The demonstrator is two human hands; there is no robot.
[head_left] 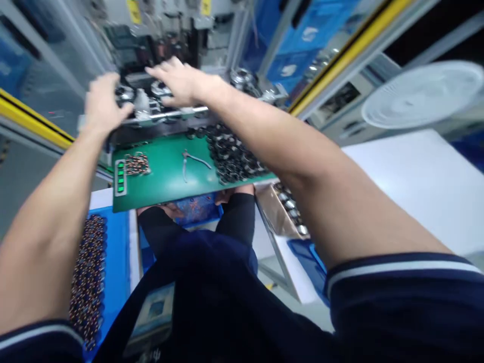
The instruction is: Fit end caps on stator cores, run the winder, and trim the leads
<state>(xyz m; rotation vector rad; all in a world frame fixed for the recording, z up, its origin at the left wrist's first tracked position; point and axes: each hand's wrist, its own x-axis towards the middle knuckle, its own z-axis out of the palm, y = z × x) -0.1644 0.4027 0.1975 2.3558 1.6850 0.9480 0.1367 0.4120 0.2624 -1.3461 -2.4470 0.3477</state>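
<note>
My left hand (102, 103) is at the left end of the machine's metal fixture (177, 113), thumb and fingers apart. Beside its thumb sits a round metal part (124, 93); contact is hard to judge in the blur. Over the middle of the fixture, my right hand (179, 83) has its fingers stretched out. A second round metal part (160, 89) lies under and beside those fingers. Between the two hands stands a pale, whitish piece (142, 102), its kind not clear. Another round metal part (243, 78) is farther right, past my right wrist.
A green mat (166, 171) below the fixture carries pliers (185, 159), copper-coloured rings (137, 164), a green-lit strip (120, 177) and many dark ring parts (234, 156). A blue tray (117, 252) of coils is at lower left. Yellow-edged frame posts (348, 55) flank the machine.
</note>
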